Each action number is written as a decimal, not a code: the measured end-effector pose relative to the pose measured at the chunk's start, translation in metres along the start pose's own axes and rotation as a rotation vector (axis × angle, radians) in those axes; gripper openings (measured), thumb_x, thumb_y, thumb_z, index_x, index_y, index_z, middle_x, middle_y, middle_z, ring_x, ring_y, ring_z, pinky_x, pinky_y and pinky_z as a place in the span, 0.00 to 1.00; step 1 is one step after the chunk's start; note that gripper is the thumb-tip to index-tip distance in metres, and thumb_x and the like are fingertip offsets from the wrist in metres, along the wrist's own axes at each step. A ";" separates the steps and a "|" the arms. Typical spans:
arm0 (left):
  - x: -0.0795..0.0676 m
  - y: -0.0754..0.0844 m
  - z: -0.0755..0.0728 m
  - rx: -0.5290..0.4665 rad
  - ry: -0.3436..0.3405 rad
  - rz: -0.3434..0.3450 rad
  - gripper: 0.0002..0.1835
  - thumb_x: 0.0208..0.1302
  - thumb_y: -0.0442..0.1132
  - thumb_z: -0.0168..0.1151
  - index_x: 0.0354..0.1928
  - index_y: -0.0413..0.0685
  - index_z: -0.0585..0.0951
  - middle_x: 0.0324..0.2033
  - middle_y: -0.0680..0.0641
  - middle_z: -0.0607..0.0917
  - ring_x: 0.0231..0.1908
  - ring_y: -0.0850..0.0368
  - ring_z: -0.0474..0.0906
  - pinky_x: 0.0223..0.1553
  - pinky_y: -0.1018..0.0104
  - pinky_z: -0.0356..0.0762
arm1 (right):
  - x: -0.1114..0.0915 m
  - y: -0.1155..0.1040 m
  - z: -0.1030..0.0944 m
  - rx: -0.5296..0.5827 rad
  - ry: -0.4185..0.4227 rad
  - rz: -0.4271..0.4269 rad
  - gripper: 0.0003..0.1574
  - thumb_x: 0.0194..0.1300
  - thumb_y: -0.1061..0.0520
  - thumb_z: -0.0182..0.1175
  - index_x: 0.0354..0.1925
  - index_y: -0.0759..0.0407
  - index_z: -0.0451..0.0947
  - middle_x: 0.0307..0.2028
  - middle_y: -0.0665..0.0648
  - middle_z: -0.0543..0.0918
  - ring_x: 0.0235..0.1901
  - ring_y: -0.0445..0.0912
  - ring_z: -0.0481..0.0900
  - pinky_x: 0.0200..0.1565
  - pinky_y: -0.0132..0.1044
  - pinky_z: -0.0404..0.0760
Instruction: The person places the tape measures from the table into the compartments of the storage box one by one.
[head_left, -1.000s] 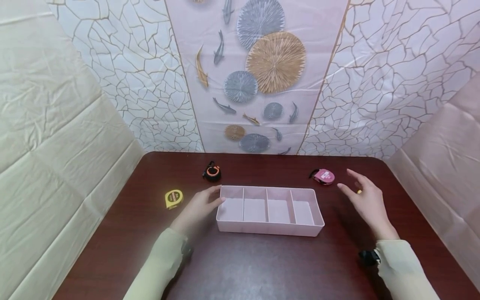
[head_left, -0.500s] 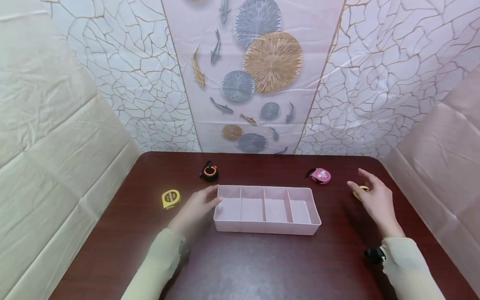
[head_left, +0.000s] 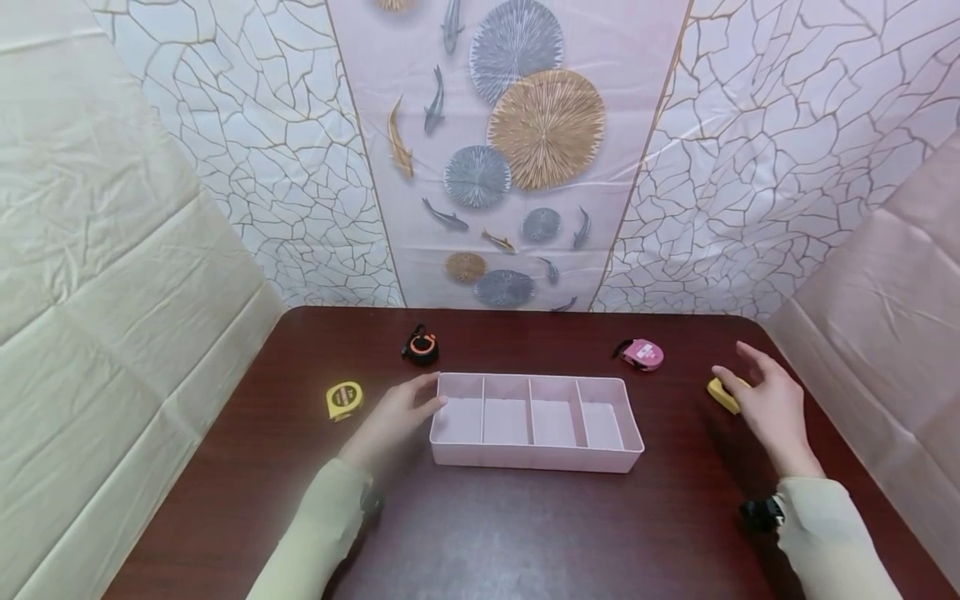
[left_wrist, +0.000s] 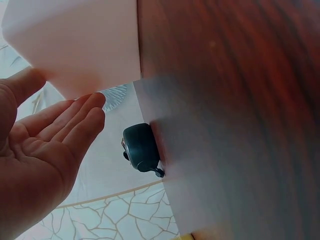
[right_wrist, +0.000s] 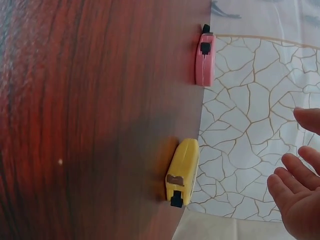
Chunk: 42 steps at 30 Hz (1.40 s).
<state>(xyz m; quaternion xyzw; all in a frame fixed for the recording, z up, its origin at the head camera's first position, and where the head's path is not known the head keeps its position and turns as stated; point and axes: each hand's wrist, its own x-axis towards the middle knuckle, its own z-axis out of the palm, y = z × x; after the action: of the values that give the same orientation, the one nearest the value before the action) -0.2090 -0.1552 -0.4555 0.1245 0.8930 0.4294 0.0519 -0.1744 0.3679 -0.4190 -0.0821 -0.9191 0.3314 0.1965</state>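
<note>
Near the table's left side, my left hand (head_left: 393, 417) holds the left end of a pale pink divided tray (head_left: 532, 457), thumb at the rim and fingers by the back corner. In the left wrist view, the fingers of the left hand (left_wrist: 55, 135) reach the end of the tray (left_wrist: 75, 45). My right hand (head_left: 768, 408) hovers with parted fingers over a yellow tape measure (head_left: 723, 395), partly covering it in the head view. The right wrist view shows a gap between the right hand (right_wrist: 300, 185) and that yellow tape measure (right_wrist: 183, 167).
A pink tape measure (head_left: 642, 354) lies behind the tray's right end. The black-and-orange tape measure (head_left: 422, 346) is behind its left end. Another yellow tape measure (head_left: 344, 400) rests left of the left hand. Patterned cloth hangs behind the dark table (head_left: 525, 533).
My right hand has moved rightward, over the yellow tape measure, which has come into view and now stands turned differently. The left hand stays at the tray. The head view shifted slightly.
</note>
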 end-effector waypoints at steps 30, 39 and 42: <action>0.002 -0.004 0.001 -0.015 -0.006 -0.012 0.32 0.70 0.52 0.64 0.71 0.45 0.72 0.65 0.44 0.77 0.66 0.48 0.72 0.66 0.47 0.68 | 0.006 0.031 0.000 0.010 -0.007 0.116 0.42 0.71 0.43 0.61 0.73 0.65 0.64 0.67 0.71 0.71 0.61 0.68 0.72 0.50 0.38 0.75; -0.001 -0.001 0.002 -0.041 -0.010 -0.030 0.32 0.70 0.51 0.65 0.71 0.45 0.72 0.64 0.44 0.78 0.66 0.49 0.72 0.67 0.49 0.67 | 0.006 0.036 0.001 0.069 -0.007 0.189 0.44 0.72 0.41 0.59 0.75 0.63 0.61 0.69 0.70 0.68 0.63 0.69 0.70 0.59 0.39 0.74; 0.000 0.000 0.000 -0.038 -0.010 -0.024 0.33 0.70 0.51 0.65 0.71 0.45 0.71 0.65 0.44 0.77 0.67 0.48 0.71 0.68 0.49 0.67 | 0.009 0.039 0.002 0.046 -0.013 0.196 0.46 0.72 0.41 0.59 0.75 0.66 0.60 0.68 0.73 0.67 0.62 0.70 0.70 0.56 0.53 0.73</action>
<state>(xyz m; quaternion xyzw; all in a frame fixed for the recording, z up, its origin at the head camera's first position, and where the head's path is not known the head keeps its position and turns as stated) -0.2091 -0.1551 -0.4561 0.1150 0.8858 0.4451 0.0637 -0.1825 0.3993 -0.4428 -0.1650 -0.9001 0.3704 0.1591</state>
